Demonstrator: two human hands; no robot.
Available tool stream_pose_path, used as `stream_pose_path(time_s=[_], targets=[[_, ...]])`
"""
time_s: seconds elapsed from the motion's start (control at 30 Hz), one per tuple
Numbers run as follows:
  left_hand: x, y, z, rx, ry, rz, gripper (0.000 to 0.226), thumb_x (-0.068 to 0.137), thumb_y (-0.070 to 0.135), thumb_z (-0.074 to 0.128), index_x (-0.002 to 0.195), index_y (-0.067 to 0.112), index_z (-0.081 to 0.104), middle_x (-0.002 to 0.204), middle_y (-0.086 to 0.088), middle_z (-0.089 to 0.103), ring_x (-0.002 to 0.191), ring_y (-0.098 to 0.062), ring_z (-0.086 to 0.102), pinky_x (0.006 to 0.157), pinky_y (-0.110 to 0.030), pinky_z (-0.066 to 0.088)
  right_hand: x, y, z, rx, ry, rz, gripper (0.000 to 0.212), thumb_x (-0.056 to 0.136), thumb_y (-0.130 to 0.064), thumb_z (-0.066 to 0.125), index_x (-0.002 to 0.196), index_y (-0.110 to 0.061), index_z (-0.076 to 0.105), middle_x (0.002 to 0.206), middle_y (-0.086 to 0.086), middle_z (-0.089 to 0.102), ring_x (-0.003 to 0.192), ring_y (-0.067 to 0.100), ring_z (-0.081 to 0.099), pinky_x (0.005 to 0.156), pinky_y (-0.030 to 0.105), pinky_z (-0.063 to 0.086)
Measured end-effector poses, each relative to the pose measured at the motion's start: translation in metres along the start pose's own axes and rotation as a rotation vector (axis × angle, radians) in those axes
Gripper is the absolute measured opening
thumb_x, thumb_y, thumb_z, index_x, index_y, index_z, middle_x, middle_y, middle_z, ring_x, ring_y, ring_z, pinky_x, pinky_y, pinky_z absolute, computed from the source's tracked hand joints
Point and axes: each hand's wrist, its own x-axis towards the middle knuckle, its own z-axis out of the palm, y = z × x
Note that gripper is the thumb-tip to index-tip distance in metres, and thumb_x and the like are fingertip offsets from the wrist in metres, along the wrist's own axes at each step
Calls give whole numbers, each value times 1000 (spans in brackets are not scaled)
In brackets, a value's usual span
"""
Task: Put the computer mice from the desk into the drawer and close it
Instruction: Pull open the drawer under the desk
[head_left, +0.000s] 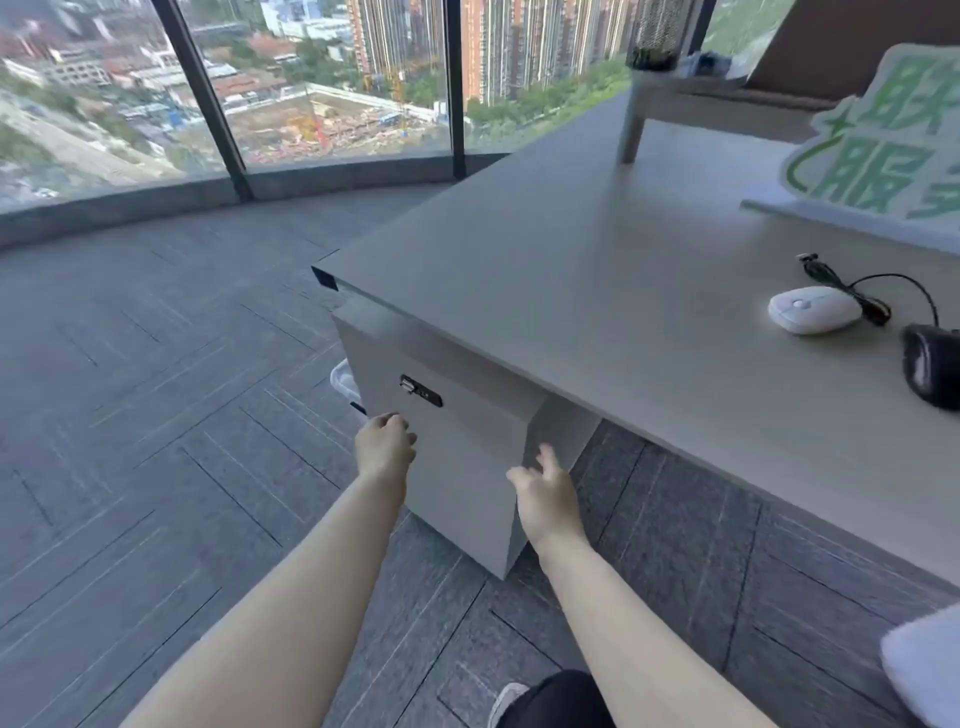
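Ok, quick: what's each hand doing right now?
Left hand: curled at the drawer front left edge, holding nothing.
Right hand: open, fingers spread at its right corner, empty.

left hand (385, 446) at drawer (457, 457) | right hand (546, 500) beside | mice (813, 309) on desk (597, 291)

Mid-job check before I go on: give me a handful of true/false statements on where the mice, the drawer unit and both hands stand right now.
1. The white mouse lies on the desk. True.
2. The black mouse is already in the drawer. False: it sits on the desk, right of the white one, at the picture's edge.
3. The left hand is at the drawer front, just below the lock. True.
4. The right hand holds a mouse. False: it is empty, fingers spread at the unit's right front corner.
5. A green and white sign stands on the desk behind the mice. True.
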Motion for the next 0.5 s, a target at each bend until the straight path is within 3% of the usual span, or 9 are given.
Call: stream_pose_path(time_s=[0.07, 0.1, 0.2, 0.27, 0.37, 0.43, 0.5], targets=[[19, 1, 6, -81, 12, -66, 23, 93, 8, 41, 72, 13, 50, 75, -4, 50, 71, -20, 52, 63, -33, 47, 12, -2, 7, 5, 32, -16, 68, 92, -18, 50, 154, -18, 22, 154, 9, 40, 140, 23, 40, 114, 41, 33], [28, 1, 10, -108, 14, -95, 25, 93, 9, 41, 69, 13, 47, 76, -5, 48, 73, -21, 51, 62, -31, 44, 18, -1, 10, -8, 50, -31, 67, 90, -19, 50, 152, -19, 26, 151, 8, 45, 137, 23, 44, 113, 43, 36], [51, 2, 25, -143, -2, -122, 26, 95, 20, 47, 70, 13, 47, 80, -6, 52, 86, -25, 58, 77, -37, 51, 28, 3, 15, -2, 131, -47, 58, 89, -14, 50, 146, -16, 40, 143, 3, 53, 129, 21, 52, 109, 43, 43], [60, 4, 31, -148, -6, -109, 23, 95, 24, 48, 77, 10, 52, 87, -8, 56, 88, -27, 62, 80, -41, 55, 30, 6, 18, 5, 173, -63, 54, 87, -13, 51, 141, -14, 46, 138, 3, 57, 126, 20, 55, 106, 41, 46], [74, 3, 37, -115, 6, -106, 24, 95, 28, 49, 105, 7, 53, 86, -5, 56, 89, -28, 64, 68, -41, 56, 34, 14, 22, -1, 229, -109, 45, 84, -11, 52, 129, -12, 56, 121, 4, 67, 110, 18, 65, 89, 30, 54], [79, 3, 37, -112, 9, -104, 21, 95, 28, 49, 106, 9, 51, 86, -4, 52, 94, -29, 62, 67, -44, 58, 32, 12, 24, 2, 256, -125, 39, 85, -6, 52, 122, -11, 59, 112, 2, 69, 99, 13, 67, 74, 17, 50], [80, 4, 35, -112, 4, -117, 22, 97, 27, 49, 109, 9, 52, 90, -4, 52, 97, -29, 60, 70, -46, 59, 31, 12, 23, -21, 267, -125, 36, 84, -6, 52, 119, -12, 61, 110, 1, 70, 98, 13, 67, 68, 13, 46]])
